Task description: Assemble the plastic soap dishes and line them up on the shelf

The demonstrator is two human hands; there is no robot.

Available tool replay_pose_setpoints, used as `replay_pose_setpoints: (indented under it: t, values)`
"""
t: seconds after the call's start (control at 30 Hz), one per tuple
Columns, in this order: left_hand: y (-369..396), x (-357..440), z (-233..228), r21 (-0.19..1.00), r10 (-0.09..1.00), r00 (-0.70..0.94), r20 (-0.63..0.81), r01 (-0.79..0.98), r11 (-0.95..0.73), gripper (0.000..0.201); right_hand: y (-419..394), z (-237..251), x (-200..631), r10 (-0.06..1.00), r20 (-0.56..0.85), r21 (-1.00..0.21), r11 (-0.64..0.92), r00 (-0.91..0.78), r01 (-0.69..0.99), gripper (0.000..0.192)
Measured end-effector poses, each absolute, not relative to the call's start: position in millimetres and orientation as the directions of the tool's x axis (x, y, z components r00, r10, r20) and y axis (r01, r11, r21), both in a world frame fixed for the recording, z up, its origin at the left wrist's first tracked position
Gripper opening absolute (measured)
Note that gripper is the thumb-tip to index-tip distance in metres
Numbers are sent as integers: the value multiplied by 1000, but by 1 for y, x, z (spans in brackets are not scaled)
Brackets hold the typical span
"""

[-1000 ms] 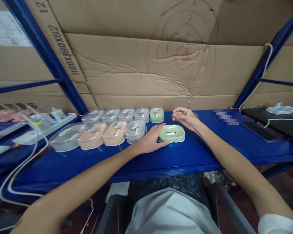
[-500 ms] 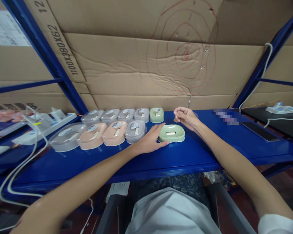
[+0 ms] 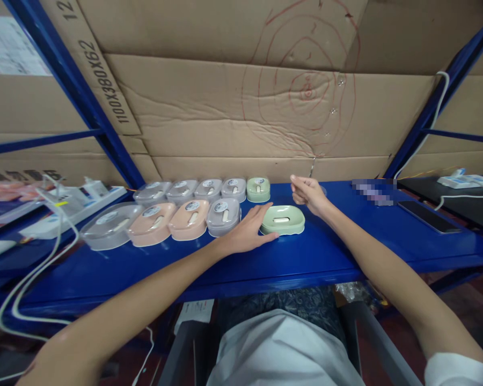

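An open pale green soap dish (image 3: 284,219) sits on the blue shelf (image 3: 346,244). My left hand (image 3: 245,233) cups its left end, thumb behind and fingers in front. My right hand (image 3: 308,194) hovers just behind the dish's right end, curled into a loose fist with nothing visible in it. To the left stand two rows of lidded soap boxes. The back row is grey (image 3: 207,188) and ends in a green one (image 3: 258,188). The front row (image 3: 189,219) is peach and grey, with a larger clear one (image 3: 110,225) at its left.
Cardboard sheets (image 3: 245,107) close the back behind blue rack posts. A white power strip (image 3: 76,201) and looping cables (image 3: 32,273) lie at the left. A dark phone (image 3: 426,215) and a white device (image 3: 462,181) lie at the right.
My right hand has closed from loosely curled fingers into a fist and shifted slightly right and back. My left hand and the green dish have stayed put.
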State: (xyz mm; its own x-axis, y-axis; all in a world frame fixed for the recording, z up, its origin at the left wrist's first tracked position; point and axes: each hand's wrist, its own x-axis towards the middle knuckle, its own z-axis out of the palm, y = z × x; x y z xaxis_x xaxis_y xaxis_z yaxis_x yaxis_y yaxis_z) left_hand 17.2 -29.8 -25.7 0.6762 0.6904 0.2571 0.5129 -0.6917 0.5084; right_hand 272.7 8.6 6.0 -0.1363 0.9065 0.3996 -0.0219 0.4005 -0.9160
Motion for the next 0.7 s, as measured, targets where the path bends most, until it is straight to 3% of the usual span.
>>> replay_pose_setpoints:
  t: [0.1,0.2,0.27,0.33,0.5,0.7]
  values:
    - [-30,17,-25,512,687,678,262,506,-694,91,7,4,273,833,534,-781,552,-148,292,63]
    - [-29,17,-26,511,686,673,277,501,-698,90,3,3,272,743,603,-508,639,-290,578,51]
    - [-27,17,-28,510,681,674,286,494,-704,90,-1,2,270,687,573,-347,697,-447,627,44]
    - [-25,17,-30,513,674,676,298,482,-710,91,-3,1,268,640,506,-263,753,-578,603,55]
    - [-19,17,-37,530,691,656,304,486,-695,95,-5,-4,266,653,354,-268,756,-669,597,95]
    - [-19,17,-38,538,689,650,322,473,-698,94,-3,-5,269,640,354,-265,768,-682,584,102]
